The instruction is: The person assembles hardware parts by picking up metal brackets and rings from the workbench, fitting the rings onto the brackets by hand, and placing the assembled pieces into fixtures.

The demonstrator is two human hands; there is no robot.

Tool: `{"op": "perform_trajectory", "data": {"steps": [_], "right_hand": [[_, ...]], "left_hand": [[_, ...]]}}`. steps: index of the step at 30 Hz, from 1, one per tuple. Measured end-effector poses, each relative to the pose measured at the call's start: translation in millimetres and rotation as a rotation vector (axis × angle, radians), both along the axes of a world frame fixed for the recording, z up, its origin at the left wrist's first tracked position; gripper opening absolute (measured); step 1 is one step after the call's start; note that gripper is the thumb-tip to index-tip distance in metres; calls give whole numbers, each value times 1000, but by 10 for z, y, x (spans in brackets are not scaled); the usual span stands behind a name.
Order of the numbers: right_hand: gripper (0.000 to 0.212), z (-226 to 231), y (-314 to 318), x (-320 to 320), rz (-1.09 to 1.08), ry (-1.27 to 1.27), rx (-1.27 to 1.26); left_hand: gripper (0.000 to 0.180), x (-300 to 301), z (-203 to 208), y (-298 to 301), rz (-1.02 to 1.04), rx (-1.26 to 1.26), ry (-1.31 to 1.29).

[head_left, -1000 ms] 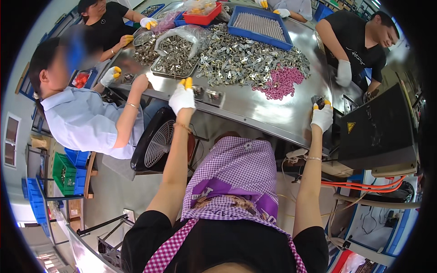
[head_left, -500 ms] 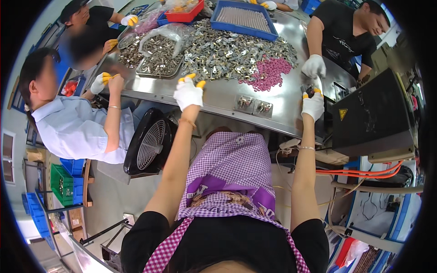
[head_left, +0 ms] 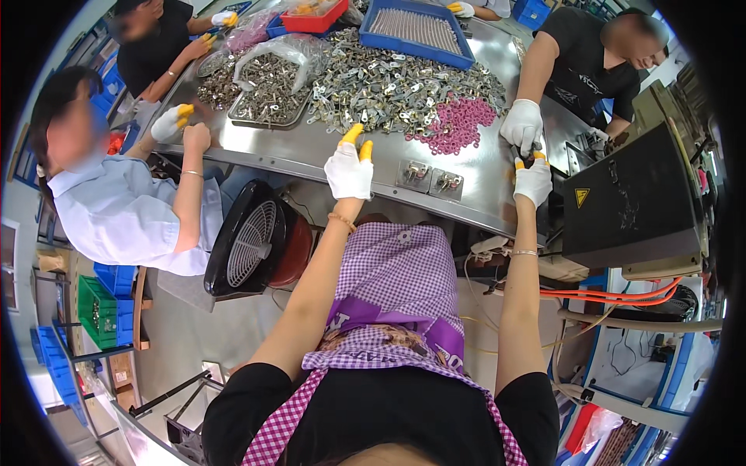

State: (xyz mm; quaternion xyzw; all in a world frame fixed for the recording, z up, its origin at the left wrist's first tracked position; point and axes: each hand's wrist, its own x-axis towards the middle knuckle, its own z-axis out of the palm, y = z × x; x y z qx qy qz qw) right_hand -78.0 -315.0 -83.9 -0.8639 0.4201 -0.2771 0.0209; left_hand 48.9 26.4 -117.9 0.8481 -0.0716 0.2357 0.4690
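Note:
My left hand point(head_left: 348, 172), in a white glove with yellow fingertips, is over the table's near edge. Its thumb and forefinger point up and apart, with nothing visible between them. Beyond it spreads a large heap of small metal parts point(head_left: 373, 85). At the right my right hand point(head_left: 533, 183), gloved alike, has its fingertips around a small dark piece point(head_left: 529, 160) whose kind I cannot make out. A co-worker's white-gloved hand point(head_left: 522, 124) is just above that piece. Between my hands, two small square metal fixtures point(head_left: 430, 179) sit near the table edge. Pink rings point(head_left: 458, 126) lie piled behind them.
A metal tray point(head_left: 268, 116) of parts stands left of the heap, and a blue tray point(head_left: 420, 35) behind it. A black machine box point(head_left: 633, 198) is at the right. Below the table's left side stands a black fan point(head_left: 252, 237). Co-workers sit left and right.
My left hand has moved right and slightly toward me, away from the metal tray. My right hand stays nearly in place. The right co-worker's hand has come down closer to the dark piece.

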Motion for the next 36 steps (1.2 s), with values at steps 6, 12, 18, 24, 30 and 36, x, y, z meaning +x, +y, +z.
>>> {"op": "perform_trajectory", "data": {"steps": [6,12,18,24,30,36], "right_hand": [[40,21,77,159,-80,131,-48],[33,34,591,423,252,18,385],[28,-16,475,448,360,116,333],[18,49,1065,-16,724,-322,-20],[20,80,1161,-220,888,-59,377],[21,25,1126,-195,827,-193,834]], "left_hand": [[19,-11,-53,-39,11,420,-105],[18,53,-244,-8,-26,421,-39],[19,16,-162,-56,-69,355,-52],[20,-1,-134,33,-119,182,-123],[12,-105,206,-100,-285,-410,352],[17,-578,905,-419,-528,-93,447]]}}
